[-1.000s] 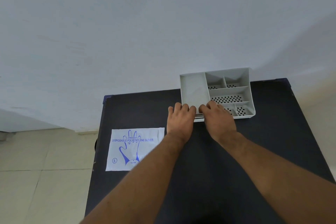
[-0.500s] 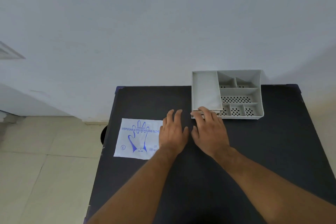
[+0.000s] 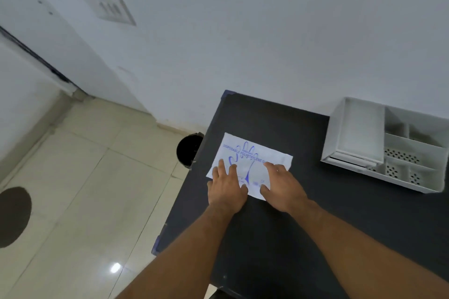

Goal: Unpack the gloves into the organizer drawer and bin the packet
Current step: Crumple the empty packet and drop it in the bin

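Observation:
A white glove packet (image 3: pixel 252 160) with blue printing of a hand lies flat near the left edge of the black table (image 3: pixel 303 226). My left hand (image 3: pixel 227 188) rests on its near-left corner with fingers spread. My right hand (image 3: pixel 283 185) lies flat on its near-right part. Neither hand has lifted it. The white organizer (image 3: pixel 388 145) stands at the back right of the table against the wall, its long left drawer compartment (image 3: pixel 359 133) pulled out and showing nothing inside.
A black round bin (image 3: pixel 189 149) stands on the tiled floor just left of the table, partly hidden by the table edge. A dark round patch (image 3: pixel 13 216) lies on the floor at far left. The wall runs behind the table.
Both hands left the organizer's front and moved left onto the glove packet. The view swung left and down, so the bin and floor now show.

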